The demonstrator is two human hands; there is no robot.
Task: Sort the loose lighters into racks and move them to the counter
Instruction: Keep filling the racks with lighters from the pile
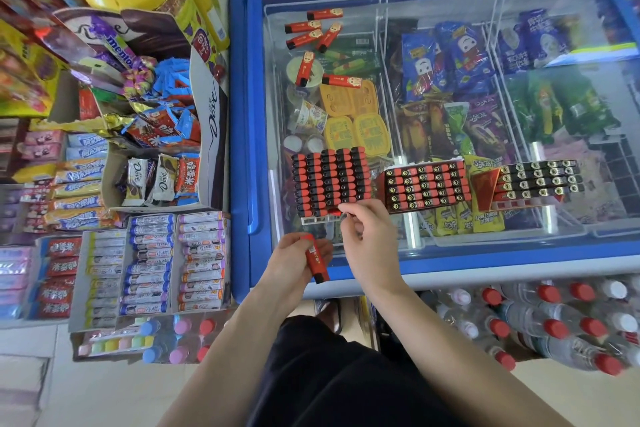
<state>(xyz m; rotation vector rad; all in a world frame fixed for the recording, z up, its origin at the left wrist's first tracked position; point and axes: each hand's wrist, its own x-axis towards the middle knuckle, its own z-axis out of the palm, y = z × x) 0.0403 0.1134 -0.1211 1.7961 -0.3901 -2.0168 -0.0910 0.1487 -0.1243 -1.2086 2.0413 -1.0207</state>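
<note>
Hands: left hand point(298, 258) grips red lighter point(316, 260), right hand point(367, 236) pinches at rack point(330, 182)

Freezer lid point(450, 263): glass top, blue frame. Three racks along its near edge. Left rack point(330, 182) nearly full, red-and-black lighters in rows. Middle rack point(426, 185) and right rack point(536, 182) lie beside it, lighter tops facing the camera. Six loose lighters point(313, 33) scattered toward the lid's far left corner. Left hand point(294, 262) grips one red lighter point(316, 262) over the near left edge. Right hand point(367, 236) pinches a lighter point(334, 210) at the left rack's near edge. Candy shelves point(121, 184) left of freezer; water bottles point(554, 315) below the freezer's near edge.
</note>
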